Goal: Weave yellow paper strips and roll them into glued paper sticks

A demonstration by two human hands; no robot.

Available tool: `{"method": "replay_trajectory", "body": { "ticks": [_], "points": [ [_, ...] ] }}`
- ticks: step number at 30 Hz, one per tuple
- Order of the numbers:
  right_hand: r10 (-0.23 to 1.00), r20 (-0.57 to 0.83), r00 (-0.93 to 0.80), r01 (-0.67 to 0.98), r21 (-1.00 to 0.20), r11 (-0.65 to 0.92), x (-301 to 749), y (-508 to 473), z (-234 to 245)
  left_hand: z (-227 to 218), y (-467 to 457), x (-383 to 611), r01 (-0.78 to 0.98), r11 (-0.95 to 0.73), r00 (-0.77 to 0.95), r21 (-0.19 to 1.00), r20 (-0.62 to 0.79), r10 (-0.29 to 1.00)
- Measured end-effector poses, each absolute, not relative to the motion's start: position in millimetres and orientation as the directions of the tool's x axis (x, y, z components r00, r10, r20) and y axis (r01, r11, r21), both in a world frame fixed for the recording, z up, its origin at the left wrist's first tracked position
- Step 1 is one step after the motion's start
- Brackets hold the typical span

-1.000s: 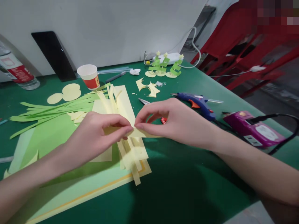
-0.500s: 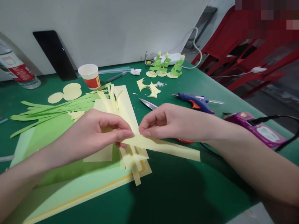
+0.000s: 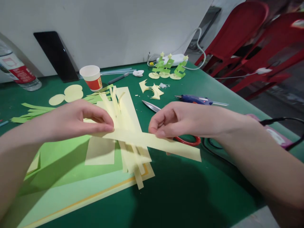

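A pale yellow paper strip (image 3: pixel 133 138) stretches between my hands, its free end reaching out to the right. My left hand (image 3: pixel 92 122) pinches it toward its left part, thumb against fingers. Along its middle, my right hand (image 3: pixel 171 120) pinches the upper edge. Below the strip lie more narrow yellow strips (image 3: pixel 137 181) on a stack of yellow and green paper sheets (image 3: pixel 68 177). Scissors with red handles (image 3: pixel 193 141) rest behind my right hand, partly hidden by it. Green paper strips (image 3: pixel 30 114) fan out behind my left forearm.
A blue glue gun (image 3: pixel 196 99) lies behind my right hand, beside paper scraps (image 3: pixel 155 91). Small green paper figures (image 3: pixel 181 68) stand farther back. A paper cup (image 3: pixel 91 78), yellow discs (image 3: pixel 73 92), a bottle (image 3: pixel 19 69) and a phone (image 3: pixel 55 57) are toward the left.
My hands have moved apart along the strip, the left one shifting left and the right one slightly right. More of the strip shows between them.
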State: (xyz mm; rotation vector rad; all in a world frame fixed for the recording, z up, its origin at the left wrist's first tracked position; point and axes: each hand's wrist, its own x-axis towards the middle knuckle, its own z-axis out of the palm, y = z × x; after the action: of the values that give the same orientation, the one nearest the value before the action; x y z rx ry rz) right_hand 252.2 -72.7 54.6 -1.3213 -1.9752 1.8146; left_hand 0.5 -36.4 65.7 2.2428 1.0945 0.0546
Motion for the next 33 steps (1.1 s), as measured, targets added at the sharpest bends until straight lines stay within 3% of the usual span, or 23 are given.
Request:
{"method": "replay_trajectory", "body": {
  "ticks": [3,7,14,21,33],
  "points": [
    [0.637,-0.460,-0.618,0.517,-0.849,-0.111,247.0,-73.7,50.7,58.7,-45.3,8.1,0.690,-0.545,0.681,0.476,-0.172,0.712],
    [0.629,-0.451,-0.633,0.527,-0.846,-0.076,238.5,-75.6,45.2,46.7,-70.3,27.8,0.616,-0.560,0.741,0.555,-0.166,0.650],
    [0.668,-0.379,-0.640,0.463,-0.884,-0.057,232.1,-77.3,41.0,42.8,-84.7,40.1,0.627,-0.382,0.706,0.679,-0.287,0.647],
    [0.692,-0.355,-0.629,0.438,-0.897,-0.062,232.3,-76.2,39.3,42.8,-80.8,38.1,0.664,-0.308,0.652,0.681,-0.326,0.684],
    [0.586,-0.445,-0.677,0.358,-0.895,-0.265,237.1,-78.6,44.8,57.4,-65.4,25.9,0.575,-0.319,0.743,0.754,-0.317,0.589]
  ]
}}
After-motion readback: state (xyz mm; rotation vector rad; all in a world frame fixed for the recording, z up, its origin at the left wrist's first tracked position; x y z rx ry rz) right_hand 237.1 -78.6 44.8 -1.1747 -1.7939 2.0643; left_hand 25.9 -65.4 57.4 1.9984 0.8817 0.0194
